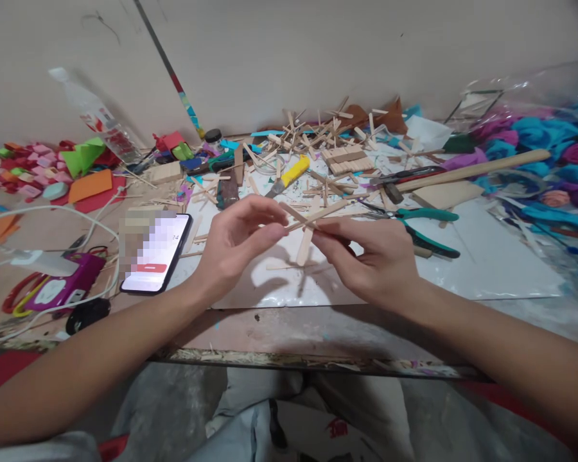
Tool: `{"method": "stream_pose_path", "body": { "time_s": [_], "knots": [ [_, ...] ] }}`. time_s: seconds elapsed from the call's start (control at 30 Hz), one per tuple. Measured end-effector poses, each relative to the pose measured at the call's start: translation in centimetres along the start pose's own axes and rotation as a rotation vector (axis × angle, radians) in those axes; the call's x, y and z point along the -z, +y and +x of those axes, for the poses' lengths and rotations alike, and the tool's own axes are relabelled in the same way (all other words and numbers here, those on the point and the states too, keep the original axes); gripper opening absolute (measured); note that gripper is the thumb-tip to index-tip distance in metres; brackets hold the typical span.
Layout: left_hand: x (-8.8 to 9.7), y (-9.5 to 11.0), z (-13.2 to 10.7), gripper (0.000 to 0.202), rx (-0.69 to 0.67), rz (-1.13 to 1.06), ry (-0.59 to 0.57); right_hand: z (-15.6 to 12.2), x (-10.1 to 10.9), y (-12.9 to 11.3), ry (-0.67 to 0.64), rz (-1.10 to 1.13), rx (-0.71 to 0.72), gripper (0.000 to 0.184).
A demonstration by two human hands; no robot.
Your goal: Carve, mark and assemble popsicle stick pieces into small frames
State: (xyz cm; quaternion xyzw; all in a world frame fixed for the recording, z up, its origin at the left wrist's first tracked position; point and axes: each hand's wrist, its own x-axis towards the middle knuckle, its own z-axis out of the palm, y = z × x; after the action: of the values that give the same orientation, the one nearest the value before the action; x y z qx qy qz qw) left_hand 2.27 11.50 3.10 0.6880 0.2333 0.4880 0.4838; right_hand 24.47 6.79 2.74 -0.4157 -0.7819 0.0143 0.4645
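Observation:
My left hand (238, 240) and my right hand (373, 260) meet above the white work sheet (491, 256), both pinching a small assembly of crossed wooden craft sticks (309, 224). The left thumb and fingers close on its left end. The right fingers grip it from the right and underneath. One stick hangs down from the joint, and its shadow falls on the sheet below. A heap of loose craft sticks (318, 138) lies further back on the table.
A lit phone (157, 253) lies left of my hands beside a purple device (62, 289) with white cables. A yellow utility knife (289, 176), green-handled pliers (426, 228), a long wooden handle (472, 170), a plastic bottle (101, 122), coloured paper pieces (52, 170) and bagged crepe paper (549, 147) crowd the table.

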Motion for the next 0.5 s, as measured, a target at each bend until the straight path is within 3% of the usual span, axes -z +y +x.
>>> {"method": "stream_pose_path", "body": {
  "time_s": [0.07,0.13,0.2,0.3,0.5],
  "knots": [
    [-0.2,0.6,-0.4,0.027,0.024,0.146,0.013,-0.1,-0.2,0.1,0.051,-0.037,0.009,0.015],
    [-0.6,1.2,-0.6,0.034,0.114,0.235,-0.089,-0.1,-0.3,0.1,0.050,-0.053,0.026,0.020],
    [-1.1,1.7,-0.7,0.035,0.221,0.198,-0.147,-0.1,-0.2,0.0,-0.002,-0.070,0.034,0.024],
    [-1.7,2.0,-0.6,0.034,0.323,0.101,-0.124,-0.1,-0.2,-0.1,-0.064,-0.116,0.059,0.027],
    [-1.8,1.8,-0.7,0.032,0.389,0.081,-0.116,-0.4,-0.3,0.4,-0.103,-0.269,0.173,0.022]
  ]
}}
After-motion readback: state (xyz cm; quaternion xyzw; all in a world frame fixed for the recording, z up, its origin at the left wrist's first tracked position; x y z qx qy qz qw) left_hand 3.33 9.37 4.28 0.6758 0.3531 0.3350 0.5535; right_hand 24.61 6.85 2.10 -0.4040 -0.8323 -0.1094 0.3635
